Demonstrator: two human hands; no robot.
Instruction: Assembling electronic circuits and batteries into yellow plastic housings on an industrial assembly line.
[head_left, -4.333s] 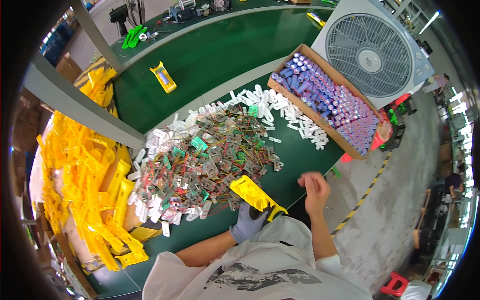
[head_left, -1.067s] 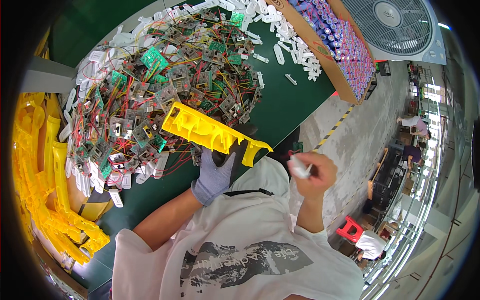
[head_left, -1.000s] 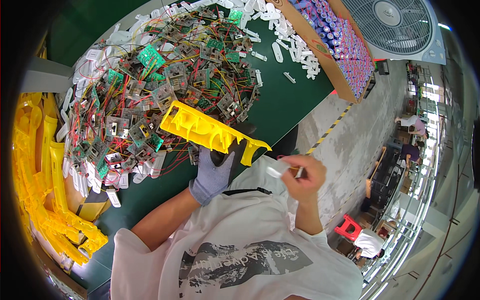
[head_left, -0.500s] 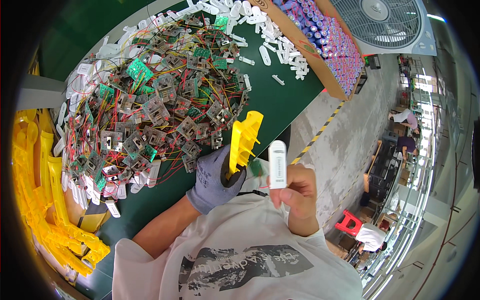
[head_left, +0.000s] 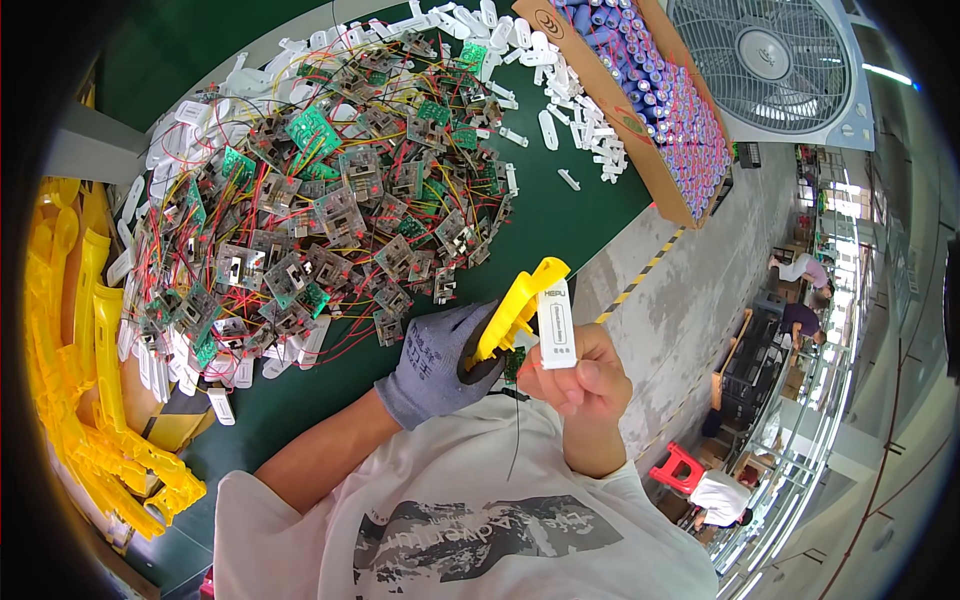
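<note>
My left hand (head_left: pixel 432 362), in a grey glove, is closed around a yellow plastic housing (head_left: pixel 508 318), which stands tilted with its ribbed inner side showing. Between the fingers and thumb of my bare right hand (head_left: pixel 592 385) is a long white plastic cover (head_left: pixel 556 325) with a rounded end and dark print. The cover overlaps the tip of the housing in view; whether they touch I cannot tell. A bit of green circuit board (head_left: pixel 514 364) shows between my hands, and a thin black wire (head_left: pixel 514 440) hangs below it, in front of my shirt.
A heap of wired circuit boards (head_left: pixel 340 215) covers much of the green table (head_left: pixel 545 215). White plastic parts (head_left: pixel 600 140) lie behind it, and yellow housings (head_left: pixel 100 340) pile up at left. A cardboard box (head_left: pixel 640 135) of blue battery cells and a fan (head_left: pixel 770 60) stand far right.
The white cover has turned, showing a different printed face and its rounded end now hidden behind or at the housing. The housing has tilted rightward, closer to the cover. The black wire now hangs in view.
</note>
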